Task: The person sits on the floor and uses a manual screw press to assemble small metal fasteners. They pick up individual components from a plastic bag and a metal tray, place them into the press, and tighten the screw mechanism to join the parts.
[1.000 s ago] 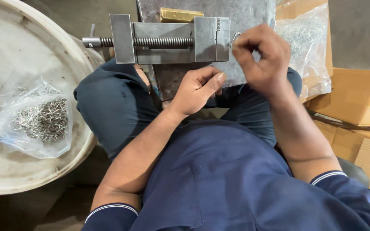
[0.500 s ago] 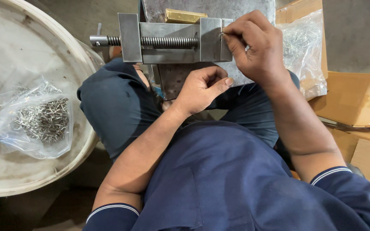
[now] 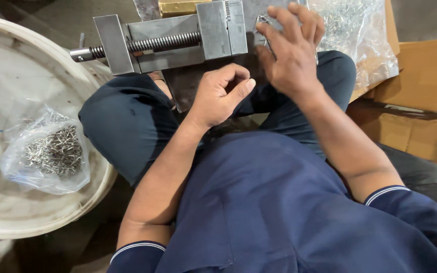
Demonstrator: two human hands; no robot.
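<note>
Our right hand pinches a wire clip beside the vise; our left hand curls empty, fingers together. Bags of clips lie in the tub.

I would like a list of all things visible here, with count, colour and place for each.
vise: one, grey metal, top centre, before the knees
brass block: one, yellow, behind the vise
white tub: one, off-white, far left
bag of metal pieces: one, clear, inside the tub
second bag: one, clear, top right
cardboard boxes: several, brown, right side
left hand: one, fingers curled, below the vise
right hand: one, holds a small wire piece beside the vise
</note>
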